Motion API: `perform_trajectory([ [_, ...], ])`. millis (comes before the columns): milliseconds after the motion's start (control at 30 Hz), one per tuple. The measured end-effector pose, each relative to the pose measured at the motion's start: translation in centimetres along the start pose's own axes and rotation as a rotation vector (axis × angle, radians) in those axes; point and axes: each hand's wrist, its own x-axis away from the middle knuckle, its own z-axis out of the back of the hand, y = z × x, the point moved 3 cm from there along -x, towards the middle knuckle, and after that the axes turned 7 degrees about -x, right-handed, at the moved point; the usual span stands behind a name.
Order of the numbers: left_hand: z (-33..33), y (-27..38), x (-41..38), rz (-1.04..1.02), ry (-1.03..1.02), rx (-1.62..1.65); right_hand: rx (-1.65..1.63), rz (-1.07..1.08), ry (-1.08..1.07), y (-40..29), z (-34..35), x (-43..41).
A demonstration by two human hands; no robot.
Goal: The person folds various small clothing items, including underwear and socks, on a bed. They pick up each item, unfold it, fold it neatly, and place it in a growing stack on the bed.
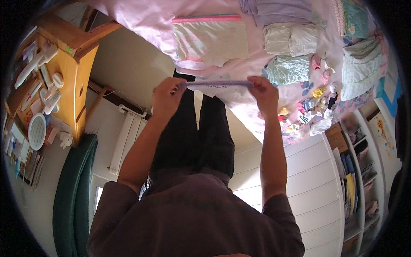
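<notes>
A light, printed piece of clothing [221, 91] hangs in front of my legs, with a lavender edge band [221, 83] pulled straight across its top. My left hand [169, 96] pinches one end of this band. The other end is between the thumb and fingers of my right hand [264, 93]. Some writing shows just under the band. Behind the garment lies the pink bedsheet [154, 32], with a cream folded garment [212, 41] on it. Close to my right hand is a folded mint garment [289, 70].
Folded white clothes [290, 39], a lavender garment [282, 11] and a pale towel-like stack [362, 67] lie on the bed. Several small socks [308, 104] are scattered near its right edge. A cluttered wooden desk [86, 70] stands left, a radiator [125, 138] below it, white shelves [366, 180] right.
</notes>
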Motion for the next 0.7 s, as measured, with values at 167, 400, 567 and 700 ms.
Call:
perform_trajectory([
  [167, -1.2, -4.3, -13.1, -0.020, 0.008, -0.123, 0.110, 0.097, 0.025, -1.9, -1.6, -14.8],
  [400, -3.9, -9.5, -24.2, -0.057, -0.064, 0.123, 0.157, 0.314, 0.182, 1.8, -5.8, -25.4],
  [567, -4.0, -5.1, -19.8, -0.072, 0.248, -0.140, 0.228, 0.317, 0.466, 2.2, -5.9, -18.6],
  [700, -6.2, -5.3, -15.5, -0.558, 0.168, -0.477, 0.239, 0.325, 0.425, 2.8, -6.6, -11.7],
])
